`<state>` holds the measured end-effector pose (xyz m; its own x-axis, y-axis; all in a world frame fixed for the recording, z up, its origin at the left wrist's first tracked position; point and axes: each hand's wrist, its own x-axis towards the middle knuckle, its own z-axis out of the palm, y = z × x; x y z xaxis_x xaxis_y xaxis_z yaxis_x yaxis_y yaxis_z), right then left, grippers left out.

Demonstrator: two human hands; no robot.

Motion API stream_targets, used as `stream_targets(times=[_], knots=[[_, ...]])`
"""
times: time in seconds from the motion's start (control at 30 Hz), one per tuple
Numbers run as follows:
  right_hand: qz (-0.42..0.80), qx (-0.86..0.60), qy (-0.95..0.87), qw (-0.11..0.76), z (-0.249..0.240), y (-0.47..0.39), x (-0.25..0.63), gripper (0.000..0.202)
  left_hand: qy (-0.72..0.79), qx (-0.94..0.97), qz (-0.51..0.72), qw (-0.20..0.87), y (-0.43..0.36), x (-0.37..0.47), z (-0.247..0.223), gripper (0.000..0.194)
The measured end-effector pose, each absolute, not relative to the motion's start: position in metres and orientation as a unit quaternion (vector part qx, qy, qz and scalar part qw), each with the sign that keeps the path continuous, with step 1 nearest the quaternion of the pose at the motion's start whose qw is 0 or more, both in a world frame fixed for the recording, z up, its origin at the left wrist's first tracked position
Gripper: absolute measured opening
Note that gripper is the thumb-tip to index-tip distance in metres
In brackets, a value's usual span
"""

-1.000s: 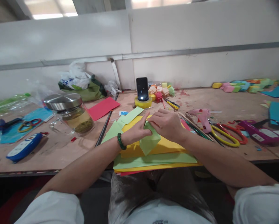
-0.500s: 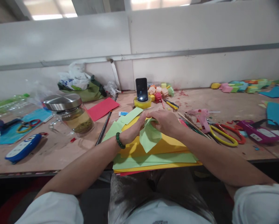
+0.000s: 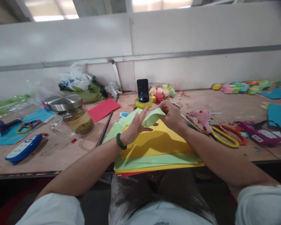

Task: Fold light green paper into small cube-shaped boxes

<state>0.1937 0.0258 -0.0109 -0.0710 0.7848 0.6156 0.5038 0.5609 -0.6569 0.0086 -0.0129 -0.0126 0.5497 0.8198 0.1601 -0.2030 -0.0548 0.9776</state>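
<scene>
A folded piece of light green paper is held up over the stack, its right end pinched between the fingers of my right hand. My left hand, with a green bead bracelet at the wrist, has its thumb and fingers spread around the paper's left end. Some left fingers reach beneath the paper; whether they touch it I cannot tell. Under both hands lies a stack of sheets, with a yellow sheet on top and a light green sheet showing at the near edge.
A glass tea jug and a blue-and-white handheld device stand left, near a red sheet. Behind the stack are a phone on a tape roll and small folded paper pieces. A pink glue gun and scissors lie right.
The green paper went from hanging point-down to lying sideways between my hands. My left fingers have spread apart, and my right hand has moved slightly right and up with the paper.
</scene>
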Motion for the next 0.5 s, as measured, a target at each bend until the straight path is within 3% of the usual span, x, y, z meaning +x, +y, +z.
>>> stream_targets(times=[0.1,0.2,0.37,0.5], knots=[[0.237,-0.422,-0.655,0.580,-0.016,0.036,0.192,0.028,0.279,0.663,0.410,0.561,-0.009,0.009,-0.016,0.106],[0.348,-0.411,-0.617,0.573,-0.024,0.036,0.182,0.039,0.370,0.697,0.404,0.462,-0.008,0.012,-0.020,0.108],[0.405,-0.406,-0.659,0.486,-0.039,0.021,0.164,0.039,0.421,0.694,0.412,0.414,-0.002,0.014,-0.022,0.043],[0.373,-0.394,-0.737,0.404,-0.035,0.017,0.169,0.038,0.469,0.671,0.407,0.405,0.007,0.007,-0.017,0.024]])
